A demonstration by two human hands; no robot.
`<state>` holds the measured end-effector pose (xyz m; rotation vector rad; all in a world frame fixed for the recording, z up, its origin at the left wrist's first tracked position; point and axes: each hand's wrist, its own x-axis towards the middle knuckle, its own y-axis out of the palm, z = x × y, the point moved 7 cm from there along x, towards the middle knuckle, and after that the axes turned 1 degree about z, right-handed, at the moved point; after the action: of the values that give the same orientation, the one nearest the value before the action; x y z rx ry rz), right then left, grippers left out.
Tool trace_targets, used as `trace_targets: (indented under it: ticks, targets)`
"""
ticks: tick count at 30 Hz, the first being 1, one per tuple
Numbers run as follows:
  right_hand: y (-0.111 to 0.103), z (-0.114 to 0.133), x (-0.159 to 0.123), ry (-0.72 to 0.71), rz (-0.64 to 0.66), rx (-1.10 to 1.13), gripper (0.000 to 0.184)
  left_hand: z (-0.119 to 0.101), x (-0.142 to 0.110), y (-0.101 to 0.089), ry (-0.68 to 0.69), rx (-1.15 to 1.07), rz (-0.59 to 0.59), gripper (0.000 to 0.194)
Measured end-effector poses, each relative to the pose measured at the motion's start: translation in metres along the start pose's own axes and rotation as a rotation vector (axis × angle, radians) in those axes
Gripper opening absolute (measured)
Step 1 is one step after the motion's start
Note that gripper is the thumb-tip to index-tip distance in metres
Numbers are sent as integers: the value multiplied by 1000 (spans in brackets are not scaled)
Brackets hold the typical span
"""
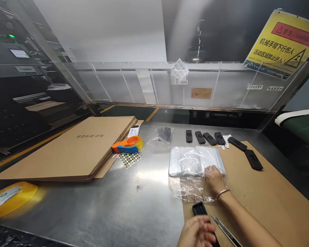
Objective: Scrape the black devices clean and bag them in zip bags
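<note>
My right hand [215, 179], with a band on its wrist, reaches onto a stack of clear plastic bags [193, 160]. Its fingers are curled and closed at the right front part of the plastic. Loose clear film [189, 188] spreads in front of the stack. My left hand [196, 232] is at the bottom of the view, its fingers slightly bent and apart, a little blurred. Behind those fingers lies a long black open-topped casing [199, 208], partly hidden. A utility knife [225, 230] lies just right of it on a cardboard sheet [270, 202].
Several black rectangular devices [209, 138] lie along the back right, near a white glove [226, 141]. Flattened cartons [67, 151] are stacked left, beside an orange-and-blue tape dispenser [128, 144] and a sticker sheet [129, 160]. A yellow tape roll [28, 193] lies front left. A clear panel [113, 85] hangs behind.
</note>
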<state>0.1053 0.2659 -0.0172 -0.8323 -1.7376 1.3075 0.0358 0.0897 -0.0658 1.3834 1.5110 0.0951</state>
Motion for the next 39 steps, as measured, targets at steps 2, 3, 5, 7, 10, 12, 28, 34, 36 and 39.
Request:
trace_targets:
  ticks: [2, 3, 5, 7, 10, 12, 28, 34, 36, 39]
  targets:
    - [-1, -2, -1, -4, -9, 3, 11, -27, 16, 17, 103, 6, -55, 19]
    - [-1, -2, -1, -8, -12, 6, 11, -39, 25, 26, 146, 3, -67, 21]
    - [-2, -3, -2, -17, -13, 17, 10, -55, 44, 43, 210, 3, -72, 21]
    - [-3, -6, -2, -15, -14, 36, 7, -63, 62, 56, 243, 21, -71, 19]
    - [-6, -14, -2, 33, -38, 89, 8, -67, 85, 65, 268, 45, -82, 15]
    - [-6, -21, -1, 72, -55, 144, 12, -68, 97, 69, 279, 56, -79, 9]
    - [-4, -43, -15, 232, -120, 572, 16, -56, 118, 83, 262, -27, -48, 18]
    - [-20, -37, -35, 262, -171, 836, 30, -62, 136, 78, 289, -146, -151, 18]
    - [-24, -34, -44, 284, -166, 919, 32, -59, 135, 77, 255, -132, -130, 19]
    - [-26, -35, -56, 353, -156, 993, 29, -47, 118, 77, 143, -53, -35, 20]
